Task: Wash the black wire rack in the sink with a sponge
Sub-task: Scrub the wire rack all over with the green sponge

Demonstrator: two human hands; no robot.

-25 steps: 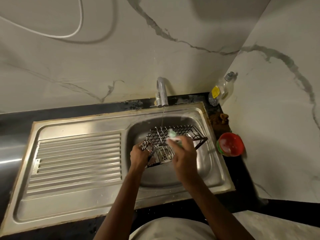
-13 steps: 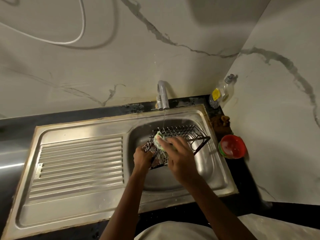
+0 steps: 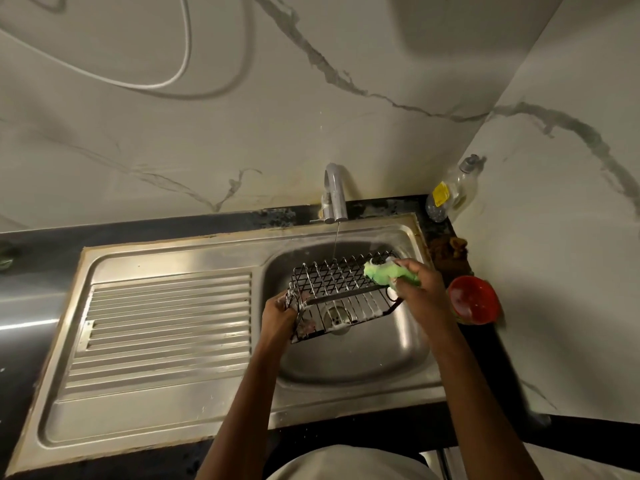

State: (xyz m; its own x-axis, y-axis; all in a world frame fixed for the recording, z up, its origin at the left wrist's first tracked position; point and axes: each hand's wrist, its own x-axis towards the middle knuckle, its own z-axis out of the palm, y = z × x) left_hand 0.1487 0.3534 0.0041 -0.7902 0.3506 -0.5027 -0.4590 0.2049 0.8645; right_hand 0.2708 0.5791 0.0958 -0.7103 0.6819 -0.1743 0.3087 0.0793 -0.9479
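The black wire rack (image 3: 341,292) sits tilted in the stainless steel sink (image 3: 349,355), under a thin stream from the curved grey tap (image 3: 334,192). Your left hand (image 3: 278,315) clenches its left end; your right hand (image 3: 420,289), wrist bent, grasps the soapy green sponge (image 3: 388,273) against its far right corner.

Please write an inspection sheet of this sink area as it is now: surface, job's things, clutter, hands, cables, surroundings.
Surface: steel sink with ribbed drainboard, set in a dark counter.
Job's things: black wire rack tilted over the basin; soapy green sponge at its right end.
Clutter: clear bottle, red bowl, both right of the sink.
Hands: left hand grips the rack's left end; right hand holds the sponge.
Cables: white cable on the wall.
Surroundings: marble walls; tap running a thin stream.
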